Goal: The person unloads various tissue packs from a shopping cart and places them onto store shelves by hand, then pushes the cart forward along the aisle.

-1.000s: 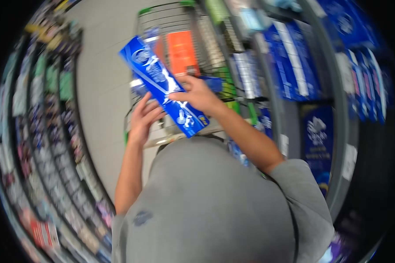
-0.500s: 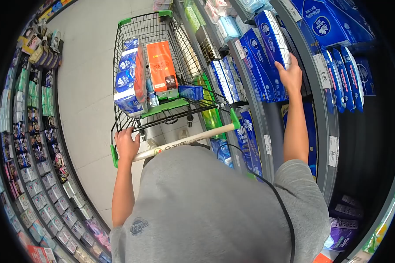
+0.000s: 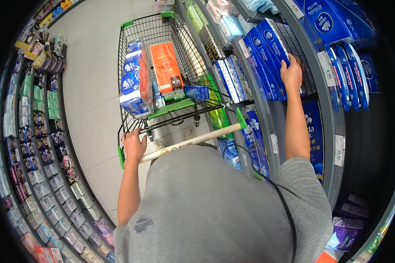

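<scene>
My left hand (image 3: 134, 144) is closed on the left end of the pale shopping cart handle (image 3: 193, 141). At the right, my right hand (image 3: 292, 75) grips the near end of a blue-and-white Vinda tissue pack (image 3: 273, 38) on the shelf, thumb on its blue face; the other fingers are partly hidden. Matching blue packs (image 3: 260, 59) stand close beside it. Inside the black wire cart (image 3: 186, 48) are a blue-and-white wrapped tissue bundle (image 3: 134, 83), an orange pack (image 3: 166, 65) and a small blue pack (image 3: 196, 92).
Shelving with price tags (image 3: 326, 69) runs close along my right side, with blue packets (image 3: 349, 76) hanging farther right. Shelves of small packs (image 3: 48, 179) line the left side. Pale tiled floor (image 3: 85, 87) lies between them. A black cable (image 3: 283, 197) hangs across my shirt.
The tissue pack in my right hand has moved down and inward, now lining up with the packs beside it. My left hand stays on the handle; the whole view has shifted slightly.
</scene>
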The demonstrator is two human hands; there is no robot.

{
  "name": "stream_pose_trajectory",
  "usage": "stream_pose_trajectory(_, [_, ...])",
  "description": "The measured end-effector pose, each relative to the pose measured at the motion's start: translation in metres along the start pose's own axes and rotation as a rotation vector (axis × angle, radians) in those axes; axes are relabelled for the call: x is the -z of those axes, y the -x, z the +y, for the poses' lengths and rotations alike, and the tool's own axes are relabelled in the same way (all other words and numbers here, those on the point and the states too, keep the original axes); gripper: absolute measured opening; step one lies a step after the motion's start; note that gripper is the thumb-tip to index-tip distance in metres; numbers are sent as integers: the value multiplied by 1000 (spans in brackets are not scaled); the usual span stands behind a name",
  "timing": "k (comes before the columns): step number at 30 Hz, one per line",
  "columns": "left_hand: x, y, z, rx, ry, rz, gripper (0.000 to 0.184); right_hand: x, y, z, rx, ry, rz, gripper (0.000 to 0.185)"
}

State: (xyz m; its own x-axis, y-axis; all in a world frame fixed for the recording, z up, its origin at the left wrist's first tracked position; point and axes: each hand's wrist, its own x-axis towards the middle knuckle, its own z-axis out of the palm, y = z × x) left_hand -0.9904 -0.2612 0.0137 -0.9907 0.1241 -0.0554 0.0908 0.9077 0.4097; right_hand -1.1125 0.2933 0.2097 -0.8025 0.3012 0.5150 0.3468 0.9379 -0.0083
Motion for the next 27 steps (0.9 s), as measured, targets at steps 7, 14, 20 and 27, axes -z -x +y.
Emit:
stream_pose_trajectory(7, [-2,-5,-1,-8,-33,-48,35,-5,-1,-3,21,11,45,38])
stream_pose_trajectory(14, [0,0,2,-23,-40,21,34,1,-12,-57,369,-239,392,25])
stream_pose_trajectory(20, [4,3,9,5,-60,3,36,-77,21,-151,366,-772,-419,26])
stream_pose_trajectory(27, [11,27,37,126,-41,185,44,-224,121,-185,516,-186,-1097,46])
